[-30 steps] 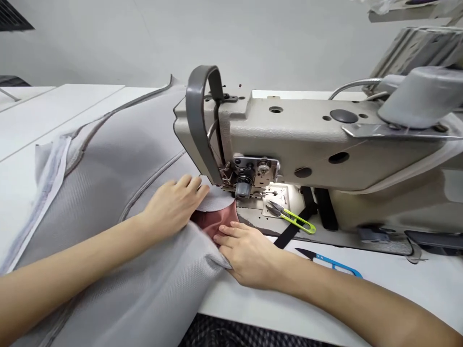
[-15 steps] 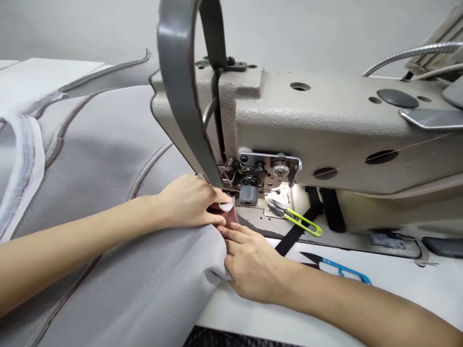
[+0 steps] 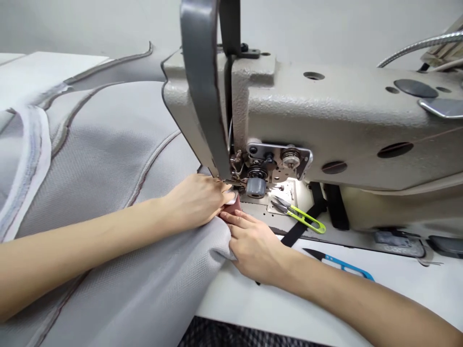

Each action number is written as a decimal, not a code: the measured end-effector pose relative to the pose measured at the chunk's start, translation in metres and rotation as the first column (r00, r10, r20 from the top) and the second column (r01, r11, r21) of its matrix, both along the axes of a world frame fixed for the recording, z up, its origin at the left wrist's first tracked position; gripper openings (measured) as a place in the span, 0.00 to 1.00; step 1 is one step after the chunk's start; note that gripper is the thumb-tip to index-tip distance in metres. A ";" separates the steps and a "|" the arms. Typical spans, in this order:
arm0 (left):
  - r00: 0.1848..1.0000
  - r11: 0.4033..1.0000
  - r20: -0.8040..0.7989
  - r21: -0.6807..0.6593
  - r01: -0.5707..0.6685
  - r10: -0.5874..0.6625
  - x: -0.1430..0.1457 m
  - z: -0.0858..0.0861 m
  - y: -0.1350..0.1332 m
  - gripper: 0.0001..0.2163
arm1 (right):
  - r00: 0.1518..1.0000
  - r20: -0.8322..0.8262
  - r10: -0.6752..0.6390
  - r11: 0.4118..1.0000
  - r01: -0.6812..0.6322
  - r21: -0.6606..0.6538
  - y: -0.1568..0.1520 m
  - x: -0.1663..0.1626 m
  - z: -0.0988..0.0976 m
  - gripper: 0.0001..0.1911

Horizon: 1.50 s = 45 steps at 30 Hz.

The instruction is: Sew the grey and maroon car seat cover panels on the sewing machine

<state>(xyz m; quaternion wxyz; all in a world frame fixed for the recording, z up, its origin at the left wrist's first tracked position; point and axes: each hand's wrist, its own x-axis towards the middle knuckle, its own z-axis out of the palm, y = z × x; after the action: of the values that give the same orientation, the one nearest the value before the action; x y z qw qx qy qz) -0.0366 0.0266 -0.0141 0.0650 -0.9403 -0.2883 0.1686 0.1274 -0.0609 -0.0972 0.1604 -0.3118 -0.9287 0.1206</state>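
A large grey fabric (image 3: 170,284) with piped seams drapes over the left side and runs up to the head of a sewing machine (image 3: 289,111). Close by the presser area, my left hand (image 3: 197,200) has its fingers closed on the fabric's edge, where a small white flap shows. Between my hands a dusty-pink underside (image 3: 233,206) is visible. My right hand (image 3: 255,248) grips the near fold of the same fabric, fingertips lying on the pink part and thumb hidden. The needle point itself is hidden behind the machine head and my left fingers.
Green-handled thread snips (image 3: 307,219) lie on the machine bed, right of the presser area. Blue-handled snips (image 3: 349,267) rest on the white table (image 3: 231,303) beyond my right forearm. Black straps (image 3: 336,207) hang beside the bed. A dark looped band (image 3: 202,72) rises over the machine head.
The view has shifted slightly, so the machine appears farther right. My left fingers have closed in over the fabric edge, and less of the white flap and pink underside shows.
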 end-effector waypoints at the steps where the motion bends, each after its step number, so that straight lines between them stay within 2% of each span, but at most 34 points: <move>1: 1.000 1.000 0.005 0.002 0.002 -0.002 0.000 0.000 0.000 0.13 | 1.000 0.012 0.000 1.000 0.000 0.006 0.001 0.001 0.000 0.12; 6: 1.000 1.000 0.019 -0.013 -0.015 0.015 0.005 0.002 -0.007 0.11 | 0.994 0.100 0.039 0.999 -0.042 0.026 0.000 0.003 0.005 0.13; 10: 0.995 0.989 -0.010 -0.101 -0.104 0.104 0.014 0.006 -0.016 0.12 | 0.991 0.129 0.022 0.996 -0.034 0.086 -0.003 -0.004 0.009 0.12; 13: 0.988 0.979 -0.014 -0.128 -0.157 0.157 0.018 0.008 -0.018 0.12 | 0.993 0.118 -0.013 0.993 0.000 0.116 -0.005 -0.009 0.005 0.12; 21: 0.998 0.992 0.025 -0.107 -0.061 0.064 0.012 -0.001 -0.011 0.14 | 0.994 0.025 -0.109 0.990 0.106 0.092 0.001 -0.013 -0.010 0.13; 27: 0.988 0.972 -0.005 -0.182 -0.150 0.152 0.016 0.003 -0.016 0.17 | 0.991 -0.040 -0.130 0.979 0.135 0.156 0.006 -0.014 -0.013 0.14; 31: 0.983 0.961 -0.020 -0.210 -0.181 0.181 0.020 0.005 -0.017 0.16 | 0.991 -0.033 -0.128 0.980 0.131 0.149 0.008 -0.014 -0.015 0.14; 37: 0.993 0.986 0.006 -0.121 -0.117 0.119 0.017 0.001 -0.017 0.19 | 0.987 -0.031 -0.157 0.985 0.159 0.068 0.015 -0.016 -0.016 0.13; 40: 0.990 0.984 0.029 -0.119 -0.133 0.137 0.020 -0.004 -0.013 0.18 | 0.986 -0.040 -0.159 0.987 0.159 0.000 0.017 -0.016 -0.009 0.12; 43: 0.980 0.970 0.026 -0.150 -0.189 0.195 0.023 0.004 -0.009 0.17 | 0.988 -0.109 -0.112 0.983 0.094 -0.160 0.020 -0.003 0.007 0.12; 45: 0.975 0.960 0.066 -0.202 -0.196 0.213 0.018 0.023 -0.017 0.16 | 0.973 -0.217 -0.080 0.929 -0.006 -0.370 0.026 0.013 0.022 0.19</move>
<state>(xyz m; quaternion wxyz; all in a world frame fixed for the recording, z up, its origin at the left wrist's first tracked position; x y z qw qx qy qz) -0.0186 0.0092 0.0091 -0.0575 -0.9139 -0.3684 0.1607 0.1408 -0.0345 -0.0755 0.2072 -0.3379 -0.8588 0.3246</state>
